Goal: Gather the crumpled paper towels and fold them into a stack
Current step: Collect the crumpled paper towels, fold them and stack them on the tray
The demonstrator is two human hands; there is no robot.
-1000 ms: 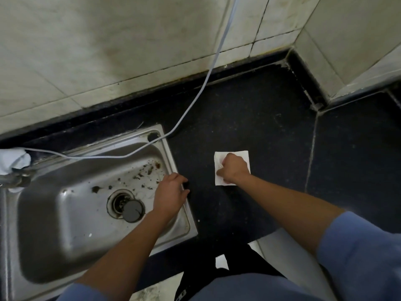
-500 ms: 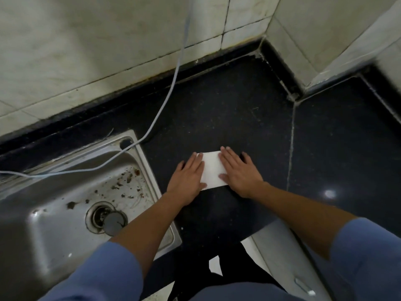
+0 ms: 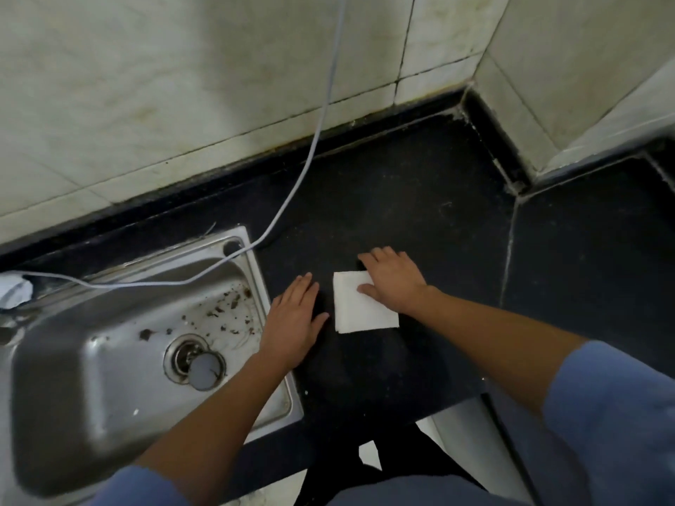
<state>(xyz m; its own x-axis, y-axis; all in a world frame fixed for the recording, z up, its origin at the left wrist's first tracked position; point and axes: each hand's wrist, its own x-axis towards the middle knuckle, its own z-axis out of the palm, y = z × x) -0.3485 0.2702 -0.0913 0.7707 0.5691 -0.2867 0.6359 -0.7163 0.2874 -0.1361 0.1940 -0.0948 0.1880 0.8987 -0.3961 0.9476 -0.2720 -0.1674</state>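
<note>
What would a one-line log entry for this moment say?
right hand: flat on folded paper towel | left hand: flat, beside it

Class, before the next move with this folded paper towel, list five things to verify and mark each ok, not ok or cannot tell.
1. Paper towel lies flat on countertop: ok.
2. Right hand presses its right side: ok.
3. Left hand free, off the towel: ok.
4. Towel clear of the dirty sink: ok.
5. White wad at the sink's left is another towel: cannot tell.
</note>
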